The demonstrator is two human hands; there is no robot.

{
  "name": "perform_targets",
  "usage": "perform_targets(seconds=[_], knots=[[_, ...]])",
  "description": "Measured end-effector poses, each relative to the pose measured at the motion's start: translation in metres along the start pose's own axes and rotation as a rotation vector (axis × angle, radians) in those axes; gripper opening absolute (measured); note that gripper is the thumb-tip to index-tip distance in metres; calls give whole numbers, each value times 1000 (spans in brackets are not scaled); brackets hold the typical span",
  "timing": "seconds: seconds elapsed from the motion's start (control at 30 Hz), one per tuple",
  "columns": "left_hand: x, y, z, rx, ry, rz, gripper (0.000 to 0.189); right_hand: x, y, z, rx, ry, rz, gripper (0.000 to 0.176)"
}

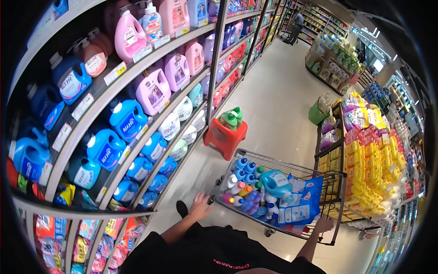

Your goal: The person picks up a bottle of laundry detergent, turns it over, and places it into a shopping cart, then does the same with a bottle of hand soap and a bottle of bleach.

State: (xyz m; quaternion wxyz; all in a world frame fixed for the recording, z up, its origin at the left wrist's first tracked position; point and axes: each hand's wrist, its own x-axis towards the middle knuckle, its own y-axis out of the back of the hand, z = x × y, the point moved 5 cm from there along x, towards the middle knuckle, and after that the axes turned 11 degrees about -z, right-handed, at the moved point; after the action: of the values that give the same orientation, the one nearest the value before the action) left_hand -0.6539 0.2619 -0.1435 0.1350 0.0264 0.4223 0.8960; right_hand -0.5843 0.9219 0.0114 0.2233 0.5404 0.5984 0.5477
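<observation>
My left hand (200, 207) is beside the near left corner of a metal shopping cart (283, 160), its fingers apart and nothing in it. On the cart's right end, my right hand (324, 224) has its fingers curled at the rim. Inside the cart lie several bottles with blue, white, orange and purple parts, a large teal jug (276, 182) and blue-and-white packages (299, 208).
Shelves (137, 59) of detergent jugs rise on the left. A red stool (226, 137) with green bottles (231, 118) stands beyond the cart. Yellow and pink packs (365, 164) are stacked at right. Another person (296, 27) stands far down the aisle.
</observation>
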Motion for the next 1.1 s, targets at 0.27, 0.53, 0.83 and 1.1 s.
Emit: perform_targets(seconds=[0.27, 0.53, 0.83, 1.1], knots=[[-105, 60, -280, -251, 722, -100, 42, -194, -41, -279, 482, 497, -293, 29], [-221, 68, -380, -520, 911, 159, 40, -334, -11, -524, 804, 817, -578, 27], [-290, 36, -365, -1798, 1112, 244, 43, -407, 104, -746, 1232, 1048, -846, 26], [-303, 96, -325, -1707, 1108, 376, 38, -440, 276, -915, 1547, 1377, -514, 46]])
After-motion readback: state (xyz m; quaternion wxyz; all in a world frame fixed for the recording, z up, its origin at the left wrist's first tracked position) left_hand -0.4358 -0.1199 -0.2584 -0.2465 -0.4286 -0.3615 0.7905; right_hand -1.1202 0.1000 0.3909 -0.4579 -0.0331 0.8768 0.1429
